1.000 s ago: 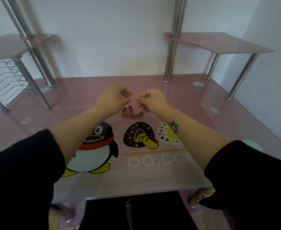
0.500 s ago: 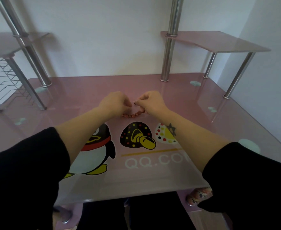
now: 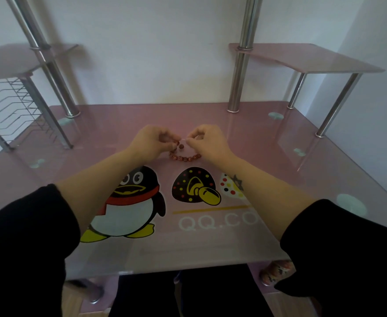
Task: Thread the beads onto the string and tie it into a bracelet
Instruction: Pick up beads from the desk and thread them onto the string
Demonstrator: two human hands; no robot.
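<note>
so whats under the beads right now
Bare pink glass table lies under the beads; whether they rest on it is unclear. The left hand and right hand grip the string and cover its ends.

Beads (image 3: 184, 158) seemingly mottled red; table (image 3: 279, 179) pink.

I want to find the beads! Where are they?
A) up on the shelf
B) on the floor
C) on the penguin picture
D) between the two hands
D: the beads curve between the left hand and the right hand, on the string that both hands pinch.
</note>
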